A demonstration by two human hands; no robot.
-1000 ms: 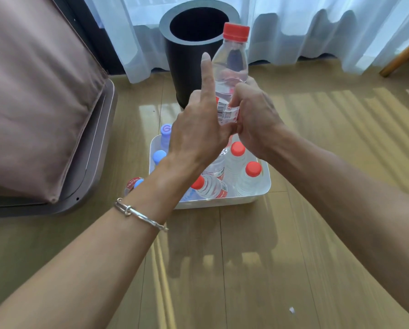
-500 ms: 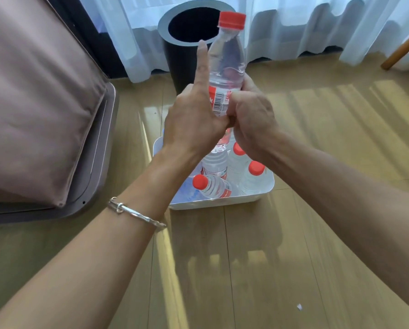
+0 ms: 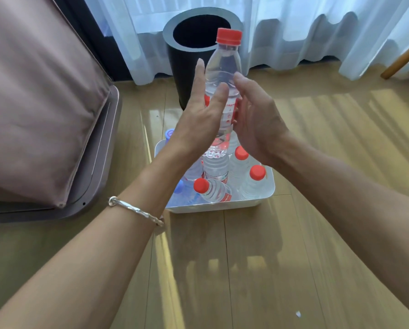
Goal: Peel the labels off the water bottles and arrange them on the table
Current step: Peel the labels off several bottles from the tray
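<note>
Plastic bottle [image 3: 225,65] stands near upright, red cap [image 3: 229,35] uppermost, in left hand [image 3: 198,119].

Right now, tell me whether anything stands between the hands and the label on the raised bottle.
Nothing visible does. The left hand holds the raised bottle, its thumb across the front. The right hand sits against the right edge of the label, its fingertips hidden. The strip of label between the hands is uncovered.
</note>
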